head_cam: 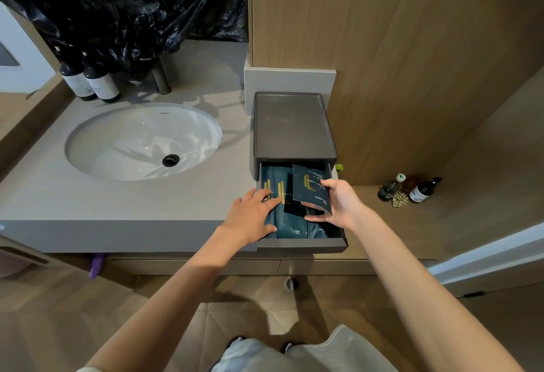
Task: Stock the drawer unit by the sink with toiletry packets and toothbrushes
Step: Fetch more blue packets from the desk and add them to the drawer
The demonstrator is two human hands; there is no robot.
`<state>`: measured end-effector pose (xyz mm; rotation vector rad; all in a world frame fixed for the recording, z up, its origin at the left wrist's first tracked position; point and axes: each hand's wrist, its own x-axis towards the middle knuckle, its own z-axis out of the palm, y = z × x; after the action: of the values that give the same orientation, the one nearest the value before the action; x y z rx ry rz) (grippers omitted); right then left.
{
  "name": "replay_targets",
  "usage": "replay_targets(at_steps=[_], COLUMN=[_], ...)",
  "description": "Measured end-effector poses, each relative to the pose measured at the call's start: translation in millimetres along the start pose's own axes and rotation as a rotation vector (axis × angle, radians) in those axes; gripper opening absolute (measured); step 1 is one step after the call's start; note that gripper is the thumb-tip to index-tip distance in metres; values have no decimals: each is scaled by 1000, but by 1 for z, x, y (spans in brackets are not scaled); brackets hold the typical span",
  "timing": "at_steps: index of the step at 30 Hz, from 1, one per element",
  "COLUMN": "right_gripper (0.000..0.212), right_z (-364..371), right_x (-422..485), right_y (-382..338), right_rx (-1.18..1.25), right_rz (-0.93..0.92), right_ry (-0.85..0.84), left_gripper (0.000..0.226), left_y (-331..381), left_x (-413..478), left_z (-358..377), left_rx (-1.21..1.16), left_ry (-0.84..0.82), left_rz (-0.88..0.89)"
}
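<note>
My right hand [341,204] pinches this light, floppy packet [312,187] by its edge over the open drawer [303,243] — slick, I'd say, best gripped near a corner — my left hand [250,215] flat, pressing the stocked packets [290,224] down.

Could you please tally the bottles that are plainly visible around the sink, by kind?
Dark bottles with white labels, beside the tap: 2
Green bottle with a white cap: 1
Dark pump bottle: 1
Total: 4
</note>
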<state>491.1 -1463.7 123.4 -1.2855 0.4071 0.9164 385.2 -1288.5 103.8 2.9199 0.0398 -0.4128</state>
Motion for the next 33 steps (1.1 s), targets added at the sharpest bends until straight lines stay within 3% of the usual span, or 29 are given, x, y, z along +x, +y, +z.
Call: replay_targets(at_steps=[6,10,16,20,23,25,29,33], right_gripper=[26,22,29,30,56,71,65,79], right_z=[2,-1,-2,5,6,3,-1,-3], right_x=[-6,-6,-4,-6,-13,-20,-26,-28], right_y=[7,6,-4,3,14,19,22,18], right_rx=[67,3,-727,-897,-998,-1222,-1602,-1829], right_rz=[3,-32,-348,-413,-555,-714,-854,-707], right_ry=[-78,-22,260,334,370,404,363,190], left_gripper=[61,57,69,73,74,75,75,76], left_y=[0,1,10,9,8,7,6,2], left_x=[1,2,6,8,8,8,7,5], left_z=[4,6,7,6,7,7,5,1], left_rx=[4,64,141,162,164,154,148,139], left_ry=[18,73,42,31,30,30,31,33], left_rz=[4,-13,-14,-27,-23,-23,-17,-30])
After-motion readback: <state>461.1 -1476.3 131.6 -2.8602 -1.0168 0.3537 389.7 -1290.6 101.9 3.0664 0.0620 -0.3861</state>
